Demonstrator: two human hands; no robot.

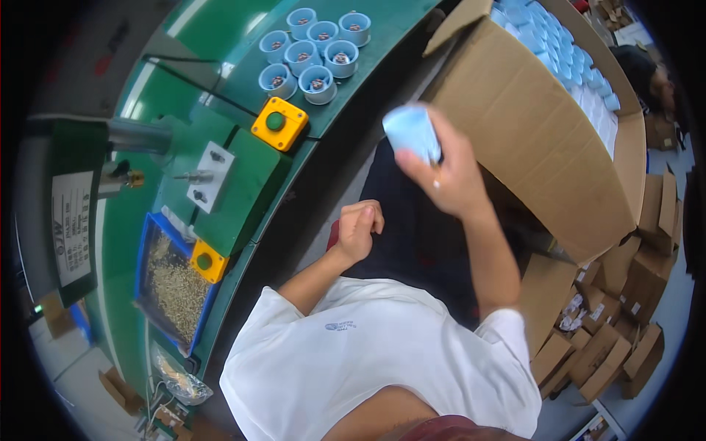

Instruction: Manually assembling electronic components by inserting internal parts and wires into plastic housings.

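My right hand (450, 167) is closed around a light-blue plastic cup (409, 132), thumb on the near side and the other fingers behind it, and holds it tilted in the air between the tabletop (382, 38) on my left and a large cardboard box (529, 132) on my right. My left hand (358, 229) is half curled in front of my white T-shirt (368, 345), well apart from the cup; I cannot tell whether anything small sits inside its bent fingers. Below both hands is the dark cloth (408, 220) over my legs. At the far part of the green tabletop stand eight light-blue cups (301, 57) in a close group, with coppery bits inside them. Just beside them is a yellow box with a green push button (275, 121), and a second yellow button box (208, 262) sits nearer me. Between the two, a white plate (215, 176) with a metal pin rests on a green block (254, 187). A blue-rimmed tray (200, 321) holds many small brassy pieces (173, 290). The open cardboard box contains rows of light-blue cups (540, 37).
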